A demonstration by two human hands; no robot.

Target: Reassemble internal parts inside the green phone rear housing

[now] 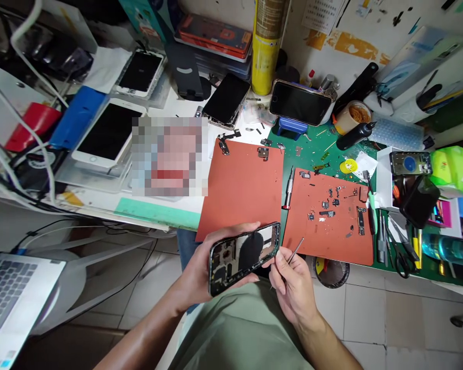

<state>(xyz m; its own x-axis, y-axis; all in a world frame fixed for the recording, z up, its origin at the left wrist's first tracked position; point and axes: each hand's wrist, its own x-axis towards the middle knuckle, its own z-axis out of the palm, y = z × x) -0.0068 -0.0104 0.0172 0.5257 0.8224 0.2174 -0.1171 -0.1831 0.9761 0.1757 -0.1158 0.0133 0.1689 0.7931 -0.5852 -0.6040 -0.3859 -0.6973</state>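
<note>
My left hand (pixel 204 267) is wrapped round an opened phone housing (pixel 231 257), tilted over my lap with its inside facing up. A dark round-edged patch and bare metal show within its black frame. My right hand (pixel 293 280) is at the housing's right end, fingers closed on a thin metal tool (pixel 296 250); its tip type I cannot make out. Just beyond lie two reddish-brown mats, the left mat (pixel 243 190) and the right mat (pixel 343 247). Small phone parts (pixel 327 213) are scattered over the right one. Between the mats lies a screwdriver (pixel 289 190).
A phone (pixel 301 103) leans on a blue stand, near a yellow spray can (pixel 264 61). Scissors (pixel 403 262) and other tools lie at the right, beside a water bottle (pixel 447 249). A white phone (pixel 108 133) rests at the left; a laptop (pixel 19 303) is lower left.
</note>
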